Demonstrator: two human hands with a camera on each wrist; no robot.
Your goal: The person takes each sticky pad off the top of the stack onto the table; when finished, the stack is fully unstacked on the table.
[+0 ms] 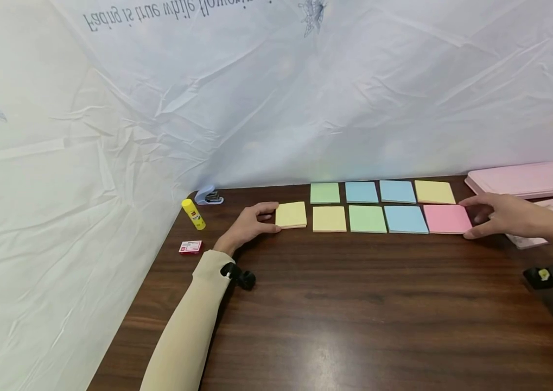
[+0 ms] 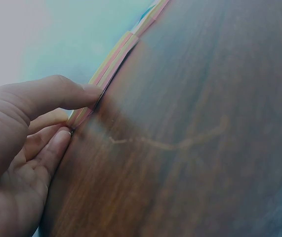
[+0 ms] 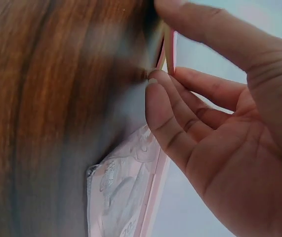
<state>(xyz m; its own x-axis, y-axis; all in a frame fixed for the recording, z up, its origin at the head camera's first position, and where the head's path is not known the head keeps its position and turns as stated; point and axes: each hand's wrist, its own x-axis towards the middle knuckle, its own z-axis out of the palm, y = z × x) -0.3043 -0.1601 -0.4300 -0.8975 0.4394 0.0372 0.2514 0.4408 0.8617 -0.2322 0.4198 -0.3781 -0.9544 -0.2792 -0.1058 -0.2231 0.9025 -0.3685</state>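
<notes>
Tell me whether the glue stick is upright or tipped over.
Upright, leaning slightly. The glue stick stands on its base on the table, cap on top, beside the stapler.
</notes>
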